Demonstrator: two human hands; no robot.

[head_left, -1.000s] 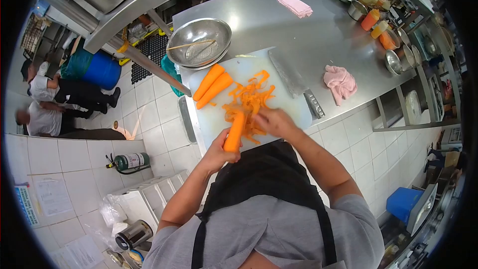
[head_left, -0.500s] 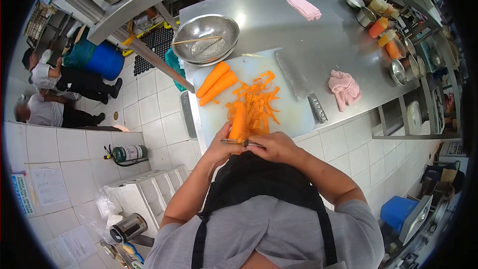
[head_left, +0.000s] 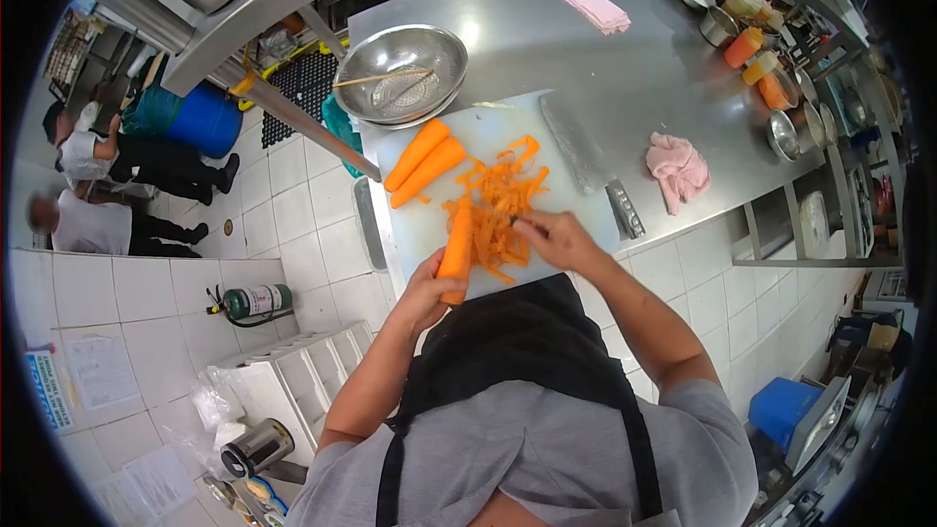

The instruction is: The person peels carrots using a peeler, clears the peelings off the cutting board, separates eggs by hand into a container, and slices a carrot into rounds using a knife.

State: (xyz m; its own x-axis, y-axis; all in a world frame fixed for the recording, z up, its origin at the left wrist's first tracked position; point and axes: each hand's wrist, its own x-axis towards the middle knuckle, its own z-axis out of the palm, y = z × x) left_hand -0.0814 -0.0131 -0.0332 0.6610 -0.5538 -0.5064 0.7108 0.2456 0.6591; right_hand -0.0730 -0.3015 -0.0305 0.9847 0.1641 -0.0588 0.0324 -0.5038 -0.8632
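Observation:
My left hand (head_left: pixel 424 291) is closed around the thick lower end of a peeled carrot (head_left: pixel 457 252), which slants over the near left of the white cutting board (head_left: pixel 576 246). Closed on a peeler, my right hand (head_left: pixel 561 240) is right of the carrot, over the peelings. Only a small dark part of the peeler (head_left: pixel 515 221) shows past the fingers. A loose heap of orange carrot peelings (head_left: pixel 503 190) covers the board's middle. Two peeled carrots (head_left: pixel 418 154) lie side by side at its far left. A wide-bladed knife (head_left: pixel 574 141) rests along the right side, handle toward me.
Behind the board's left corner sits a steel bowl (head_left: pixel 405 63) with a strainer inside. Pink cloths, one folded (head_left: pixel 595 8) and one crumpled (head_left: pixel 677 172), lie on the steel table (head_left: pixel 517 29). Sauce bottles (head_left: pixel 744 47) and small bowls line the right. Two people stand far left.
My right hand has moved from beside my left hand, near the apron, forward and right over the peelings with the peeler. The left hand still holds the carrot, its lower end now visible.

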